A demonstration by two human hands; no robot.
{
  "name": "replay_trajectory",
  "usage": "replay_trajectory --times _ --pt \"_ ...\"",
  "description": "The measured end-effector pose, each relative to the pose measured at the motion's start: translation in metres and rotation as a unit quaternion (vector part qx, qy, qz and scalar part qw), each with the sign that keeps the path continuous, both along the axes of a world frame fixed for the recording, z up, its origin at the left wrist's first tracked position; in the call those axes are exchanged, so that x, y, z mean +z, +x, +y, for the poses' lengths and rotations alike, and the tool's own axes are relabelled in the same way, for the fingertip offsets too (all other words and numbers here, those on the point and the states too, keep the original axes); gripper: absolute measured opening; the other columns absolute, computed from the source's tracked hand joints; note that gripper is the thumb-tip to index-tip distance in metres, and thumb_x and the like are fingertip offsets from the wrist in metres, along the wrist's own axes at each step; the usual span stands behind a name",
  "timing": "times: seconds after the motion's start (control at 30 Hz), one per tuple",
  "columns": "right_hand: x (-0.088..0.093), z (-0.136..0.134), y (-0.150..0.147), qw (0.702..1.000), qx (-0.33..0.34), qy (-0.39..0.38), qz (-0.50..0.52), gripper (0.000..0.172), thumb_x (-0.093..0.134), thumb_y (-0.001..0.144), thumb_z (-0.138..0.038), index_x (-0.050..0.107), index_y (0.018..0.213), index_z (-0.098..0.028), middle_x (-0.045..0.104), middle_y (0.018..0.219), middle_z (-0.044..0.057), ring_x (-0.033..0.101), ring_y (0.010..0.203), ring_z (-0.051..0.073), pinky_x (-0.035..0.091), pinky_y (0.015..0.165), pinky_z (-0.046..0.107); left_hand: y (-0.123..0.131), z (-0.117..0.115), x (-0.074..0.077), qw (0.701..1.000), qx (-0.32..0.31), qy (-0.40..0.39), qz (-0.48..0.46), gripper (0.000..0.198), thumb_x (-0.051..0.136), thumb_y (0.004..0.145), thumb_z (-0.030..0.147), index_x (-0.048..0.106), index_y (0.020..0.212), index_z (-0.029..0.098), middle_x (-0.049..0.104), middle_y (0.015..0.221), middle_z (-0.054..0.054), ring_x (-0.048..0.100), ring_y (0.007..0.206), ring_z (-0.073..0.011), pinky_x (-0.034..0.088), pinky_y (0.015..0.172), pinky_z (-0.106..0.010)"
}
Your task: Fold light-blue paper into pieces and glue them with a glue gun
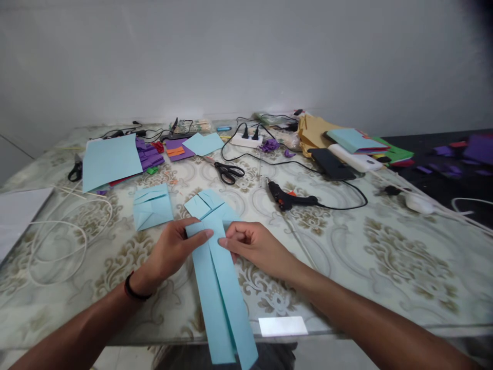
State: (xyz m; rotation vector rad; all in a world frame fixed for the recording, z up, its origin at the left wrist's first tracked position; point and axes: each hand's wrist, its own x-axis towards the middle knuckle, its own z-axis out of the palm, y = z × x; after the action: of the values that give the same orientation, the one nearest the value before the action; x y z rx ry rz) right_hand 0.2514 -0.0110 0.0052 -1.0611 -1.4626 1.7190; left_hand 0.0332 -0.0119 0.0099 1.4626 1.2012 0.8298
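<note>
The person's left hand (pixel 173 253) and right hand (pixel 254 245) are bare, as are both slim forearms (pixel 87 321). A narrow, dark, rounded band (pixel 133 289) circles the left wrist (pixel 143 279). Dark greyish fabric (pixel 275 355), apparently clothing, shows indistinctly below.

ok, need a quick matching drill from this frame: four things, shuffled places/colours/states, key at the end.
Things
1. long folded paper
2. glue gun
3. power strip
4. wristband

Descriptions
A. white, with two black plugs in it
B. dark, worn around the left wrist
C. light blue, held in the left hand and right hand
D. black, lying on the table with a cord attached

Pairs: 1-C, 2-D, 3-A, 4-B
</note>
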Motion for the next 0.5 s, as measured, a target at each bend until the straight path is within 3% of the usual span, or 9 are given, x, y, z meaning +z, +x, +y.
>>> replay_trajectory --times 0.17,0.5 --pt "-0.0020 0.0000 -0.0005 1.000 -0.008 0.015 -0.001 0.043 0.079 0.082 -0.055 0.060 0.074 -0.018 0.061 0.060 -0.004 0.056 0.055 0.011 0.041 0.056 0.025 -0.0002 -0.0009 0.0011 0.999 -0.030 0.006 0.040 0.036 0.070 0.090 0.049 0.064 0.074 0.016 0.055 0.065 0.003 0.048 0.060 -0.0127 0.038 0.056 -0.024" --pt "-0.0012 -0.0012 0.0006 0.999 0.000 0.028 -0.023 0.043 0.078 0.083 -0.054 0.059 0.071 -0.017 0.059 0.057 -0.003 0.054 0.053 0.011 0.039 0.054 0.024 -0.0003 -0.0003 0.0015 0.996 -0.025 0.064 0.056 0.028 0.068 0.094 0.044 0.077 0.089 0.018 0.070 0.080 0.000 0.057 0.074 -0.0157 0.043 0.069 -0.026"
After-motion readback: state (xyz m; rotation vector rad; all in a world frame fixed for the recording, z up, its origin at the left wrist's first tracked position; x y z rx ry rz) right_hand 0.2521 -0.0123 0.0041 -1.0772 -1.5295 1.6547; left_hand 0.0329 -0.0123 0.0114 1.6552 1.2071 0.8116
